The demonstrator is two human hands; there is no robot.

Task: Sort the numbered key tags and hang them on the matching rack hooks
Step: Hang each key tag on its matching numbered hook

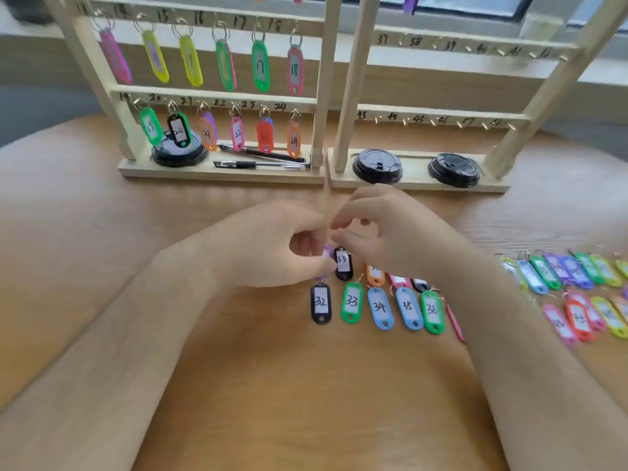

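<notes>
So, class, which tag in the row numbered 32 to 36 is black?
Tag 32, at the left end; tag 33 and tag 36 are green, tag 34 and tag 35 blue.

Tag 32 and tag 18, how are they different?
Colour: tag 32 is black, tag 18 is pink. Pose: tag 32 lies flat on the table, tag 18 hangs by its ring from the rack. State: tag 32 is not yet hung, tag 18 already is. Both are oval tags with a handwritten number label.
</notes>
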